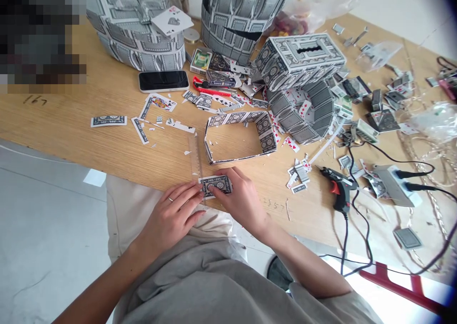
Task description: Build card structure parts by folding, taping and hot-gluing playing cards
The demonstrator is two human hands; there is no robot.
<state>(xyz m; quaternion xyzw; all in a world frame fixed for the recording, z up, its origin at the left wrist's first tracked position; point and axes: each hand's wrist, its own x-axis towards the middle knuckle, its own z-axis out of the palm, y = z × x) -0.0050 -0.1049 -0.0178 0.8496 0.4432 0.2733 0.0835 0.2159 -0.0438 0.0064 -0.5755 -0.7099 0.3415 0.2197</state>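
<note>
I see the right hand [244, 198] gripping a dark patterned card [223, 184] by its right end, thumb on top, at the near edge of the wooden table [117, 150]. The left hand [176, 207] has its fingers stretched out, tips at the card's left end by a clear ruler [194, 155]. A low ring of cards [233, 118] stands just past them.

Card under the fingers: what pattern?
Card: dark ornate print, round medallions, white border; seen in head view.
</note>
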